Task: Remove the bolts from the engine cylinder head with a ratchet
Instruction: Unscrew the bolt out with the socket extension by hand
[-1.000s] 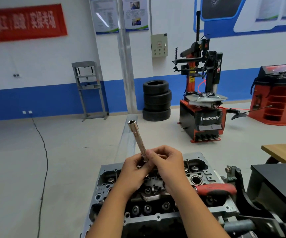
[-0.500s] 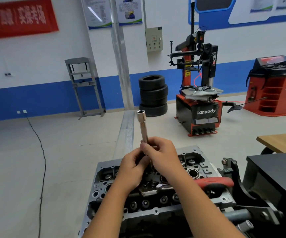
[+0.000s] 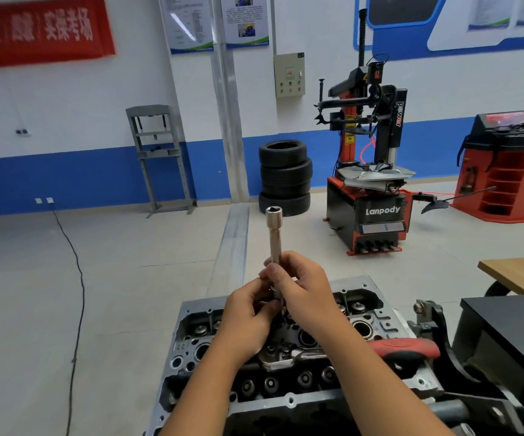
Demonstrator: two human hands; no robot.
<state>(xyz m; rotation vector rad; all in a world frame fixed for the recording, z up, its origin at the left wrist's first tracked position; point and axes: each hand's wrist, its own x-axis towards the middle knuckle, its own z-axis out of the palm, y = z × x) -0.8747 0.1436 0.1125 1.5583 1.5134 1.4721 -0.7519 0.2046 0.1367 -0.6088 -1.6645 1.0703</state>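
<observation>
Holding the long socket extension upright just above the cylinder head, I have both hands meeting at its lower end, with the open socket mouth pointing up and away from me. The cylinder head sits directly below my hands, its valve springs and bolt holes showing between and under my wrists. The ratchet, with its red grip, lies on the head below my right forearm, its metal end reaching in under my hands.

My judgement is that I am fitting or adjusting the socket piece before it goes onto the ratchet. The risk is a slip: the bar is smooth and tall, held only at the bottom, so a loose pinch could let it tip or drop into the open head among the springs. A piece not seated fully on the drive could also come off once I load a bolt.

My right hand wraps the lower bar, fingers curled round it and thumb pressed on the front. My left hand pinches at the base, fingertips closed on the small end piece; exactly what it grips there is hidden by my fingers.

Beyond my hands stand a tyre stack and a tyre machine.
</observation>
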